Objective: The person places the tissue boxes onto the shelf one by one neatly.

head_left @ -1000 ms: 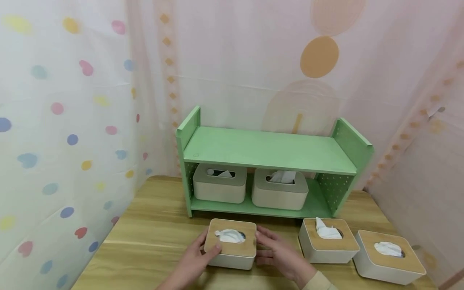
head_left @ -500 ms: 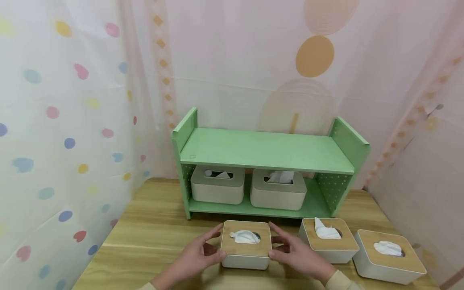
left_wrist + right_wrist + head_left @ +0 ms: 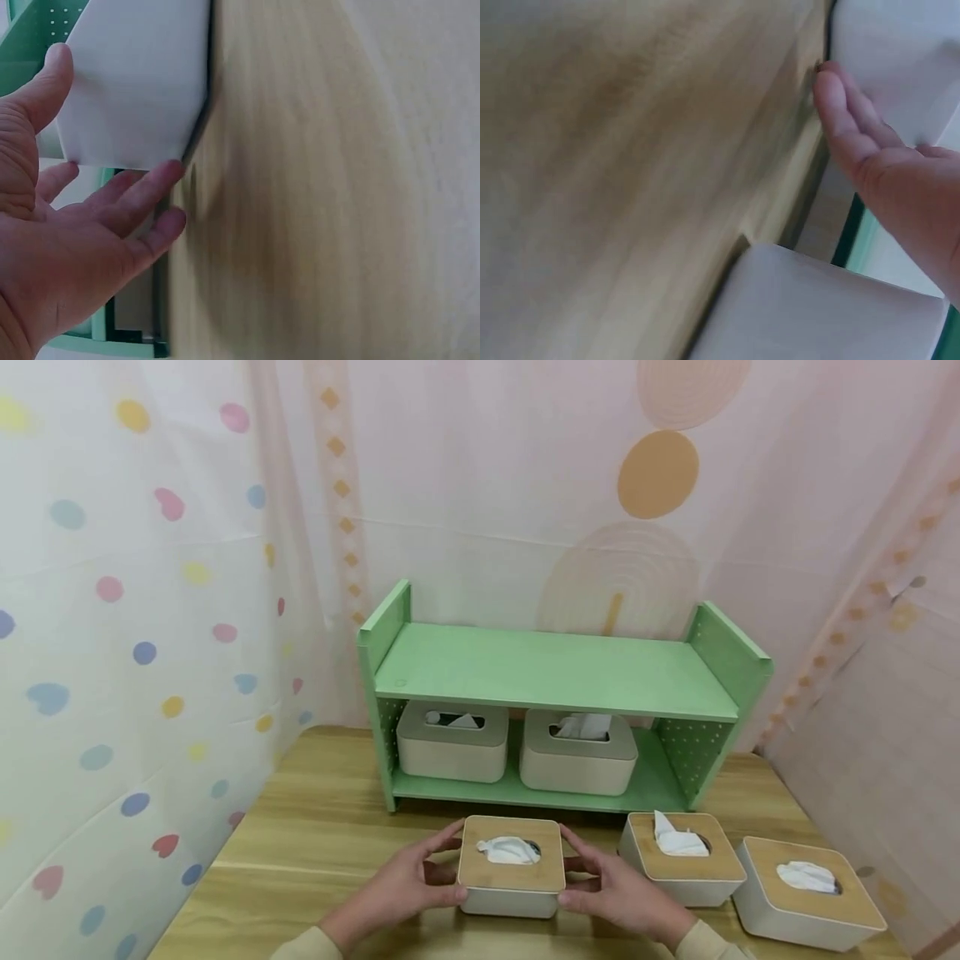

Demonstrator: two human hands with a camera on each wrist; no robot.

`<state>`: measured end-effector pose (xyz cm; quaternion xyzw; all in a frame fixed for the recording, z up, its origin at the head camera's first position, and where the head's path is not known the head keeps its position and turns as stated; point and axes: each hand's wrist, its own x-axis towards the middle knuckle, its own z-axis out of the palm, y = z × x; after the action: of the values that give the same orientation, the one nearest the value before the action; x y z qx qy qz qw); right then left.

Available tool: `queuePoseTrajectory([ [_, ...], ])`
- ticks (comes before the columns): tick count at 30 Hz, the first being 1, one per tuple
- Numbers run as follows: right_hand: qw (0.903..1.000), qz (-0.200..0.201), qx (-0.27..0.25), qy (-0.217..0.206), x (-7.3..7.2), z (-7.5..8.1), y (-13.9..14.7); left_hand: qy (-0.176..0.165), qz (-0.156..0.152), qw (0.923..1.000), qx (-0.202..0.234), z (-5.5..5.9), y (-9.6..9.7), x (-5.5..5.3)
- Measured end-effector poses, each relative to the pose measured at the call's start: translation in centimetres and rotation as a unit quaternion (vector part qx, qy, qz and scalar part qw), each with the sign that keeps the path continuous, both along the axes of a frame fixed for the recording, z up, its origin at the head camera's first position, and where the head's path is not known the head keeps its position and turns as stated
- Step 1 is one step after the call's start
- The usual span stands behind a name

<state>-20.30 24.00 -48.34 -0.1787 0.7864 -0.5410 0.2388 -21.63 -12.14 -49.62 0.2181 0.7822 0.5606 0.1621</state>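
A white tissue box [image 3: 510, 903] with a light wooden lid and a tissue in its slot sits on the table, in front of the green shelf. My left hand [image 3: 411, 881] holds its left side, thumb at the front corner and fingers farther back. Opposite it, my right hand [image 3: 617, 885] holds the right side in the same way. Up close in the left wrist view, thumb and fingers of the left hand [image 3: 90, 217] spread around the box's end wall [image 3: 135, 90]. Fingertips of the right hand [image 3: 889, 161] reach the box [image 3: 892, 60] in the right wrist view.
Two more wooden-lidded tissue boxes stand to the right, one nearer [image 3: 693, 891] and one farther right [image 3: 806, 914]. Two grey-lidded tissue boxes, left [image 3: 453, 760] and right [image 3: 577, 772], fill much of the lower tier of the green shelf [image 3: 555, 668]. Curtains hang behind the table [image 3: 300, 835].
The held tissue box has shifted to the right and been squared up, and both hands have moved with it. Over the last half second hands and box have hardly moved.
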Motion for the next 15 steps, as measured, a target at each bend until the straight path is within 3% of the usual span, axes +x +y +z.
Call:
queuePoseTrajectory([
  [5,0.9993,-0.002,-0.028,-0.024,-0.19,-0.28,0.01,-0.048,-0.01,0.9974,0.054,-0.48,0.25,-0.05],
  [15,0.9965,-0.018,-0.059,-0.057,-0.26,-0.58,-0.17,-0.066,-0.004,0.9957,0.064,-0.66,0.45,0.14],
])
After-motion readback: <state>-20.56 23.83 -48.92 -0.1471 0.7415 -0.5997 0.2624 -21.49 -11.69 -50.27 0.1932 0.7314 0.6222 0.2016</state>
